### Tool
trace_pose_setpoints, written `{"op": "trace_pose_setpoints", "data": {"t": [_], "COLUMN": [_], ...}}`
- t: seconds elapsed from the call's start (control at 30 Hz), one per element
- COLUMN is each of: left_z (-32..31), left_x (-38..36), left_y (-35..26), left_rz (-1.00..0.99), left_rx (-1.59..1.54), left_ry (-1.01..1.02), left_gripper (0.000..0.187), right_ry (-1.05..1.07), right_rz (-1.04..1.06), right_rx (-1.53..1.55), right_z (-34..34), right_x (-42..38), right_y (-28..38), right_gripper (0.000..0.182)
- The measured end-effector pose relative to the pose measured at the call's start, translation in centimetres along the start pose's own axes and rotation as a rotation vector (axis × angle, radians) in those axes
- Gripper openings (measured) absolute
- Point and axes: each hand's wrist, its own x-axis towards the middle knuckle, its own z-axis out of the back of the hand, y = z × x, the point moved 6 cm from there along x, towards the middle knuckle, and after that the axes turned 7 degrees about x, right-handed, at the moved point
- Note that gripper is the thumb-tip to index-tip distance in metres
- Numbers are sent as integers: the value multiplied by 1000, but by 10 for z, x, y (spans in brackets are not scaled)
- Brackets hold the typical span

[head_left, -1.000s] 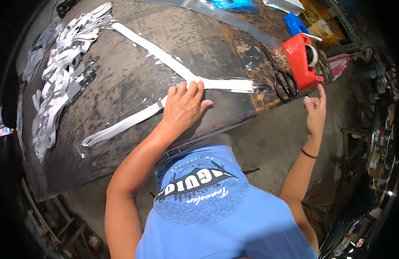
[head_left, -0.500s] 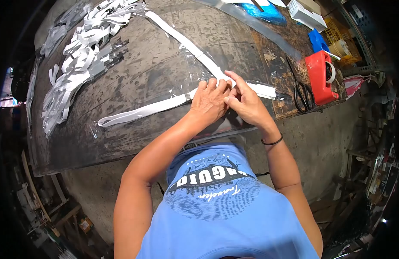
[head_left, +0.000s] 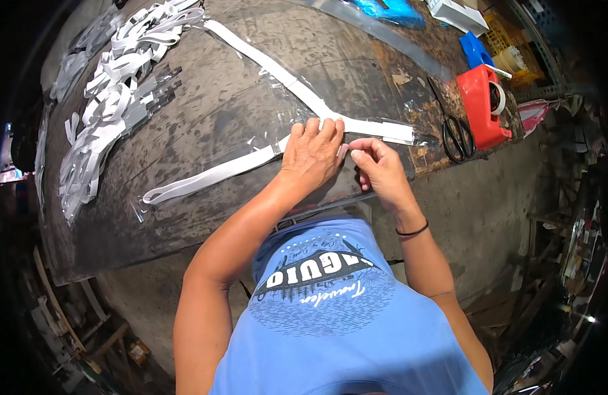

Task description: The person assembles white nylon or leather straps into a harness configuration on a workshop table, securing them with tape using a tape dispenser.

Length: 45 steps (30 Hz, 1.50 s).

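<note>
My left hand [head_left: 312,153] lies flat, palm down, on the white strap [head_left: 258,60] where its lengths meet on the dark table. One length runs up and left, another ends in a loop [head_left: 185,186] at the lower left, and a short end [head_left: 389,131] points right. Just right of it, near the table's front edge, my right hand [head_left: 378,168] is raised with thumb and forefinger pinched together by the left fingertips. Whatever lies between them is too small to make out.
Bundled white straps in clear plastic [head_left: 110,108] lie at the left of the table [head_left: 231,112]. Black scissors [head_left: 456,135] and a red tape dispenser [head_left: 478,105] stand at the right. Behind are a blue item [head_left: 476,49], a white box [head_left: 455,14] and a yellow crate [head_left: 508,43].
My right hand has moved down and slightly right, off the strap, and its fingers have closed into a pinch. The view has shifted slightly.
</note>
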Motion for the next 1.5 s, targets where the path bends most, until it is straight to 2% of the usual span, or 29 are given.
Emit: {"op": "trace_pose_setpoints", "data": {"t": [0.23, 0.37, 0.5, 0.57, 0.6, 0.67, 0.7, 0.77, 0.8, 1.0, 1.13, 1.2, 1.23, 1.3, 1.33, 1.37, 1.43, 1.5], "left_z": [-1, -2, -1, -1, -2, -1, -1, 0, 1, -2, 0, 0, 0, -3, -3, -3, -3, -2], "left_x": [0, 0, 0, -1, 0, 0, 1, 1, 1, 0, 1, 0, 0, -2, -3, -3, -3, -3], "left_y": [1, 1, 1, 2, 2, 1, 1, 1, 1, 2, 4, 3, 3, 4, 4, 5, 5, 6], "left_rz": [-28, -1, -16, -11, -9, -5, -2, 0, 1, 12, 33, -7, -4, 14, 21, 23, 23, 21], "left_rx": [2, -12, -8, -7, -7, 1, 5, -1, -11, -16, -76, -30, -31, -55, -56, -62, -70, -72], "left_ry": [4, 34, 4, 14, 24, 32, 44, 35, 27, 75, 77, 35, 32, 89, 92, 83, 73, 61], "left_gripper": [47, 48, 47, 47, 48, 48, 48, 49, 49, 51, 51, 47, 47, 49, 49, 48, 48, 47], "right_ry": [70, 11, -31, -105, -103, -30, -29, -76, 18, -2, 31, -19, -18, 147, 152, 256, 489, 567], "right_rz": [-55, 93, 314, 477, 482, 603, 605, 713, 646, 476, 442, 622, 624, 660, 496, 372, 293, 325], "right_rx": [111, 3, -316, -496, -498, -911, -908, -1068, -1000, -1091, -1121, -1187, -1191, -823, -696, -713, -846, -888], "right_z": [-22, -5, 32, 32, 31, 14, 11, 4, 5, 7, 5, 3, 11, 25, 22, 21, 16, 11], "right_x": [-1, 7, 27, 42, 48, 55, 59, 65, 73, 82, 84, 77, 81, 94, 89, 87, 87, 95], "right_y": [0, 4, 43, 60, 64, 70, 68, 63, 57, 45, 49, 60, 63, 72, 85, 90, 88, 85], "right_gripper": [19, 15, 18, 27, 27, 52, 52, 76, 84, 90, 92, 75, 75, 44, 23, 23, 23, 19]}}
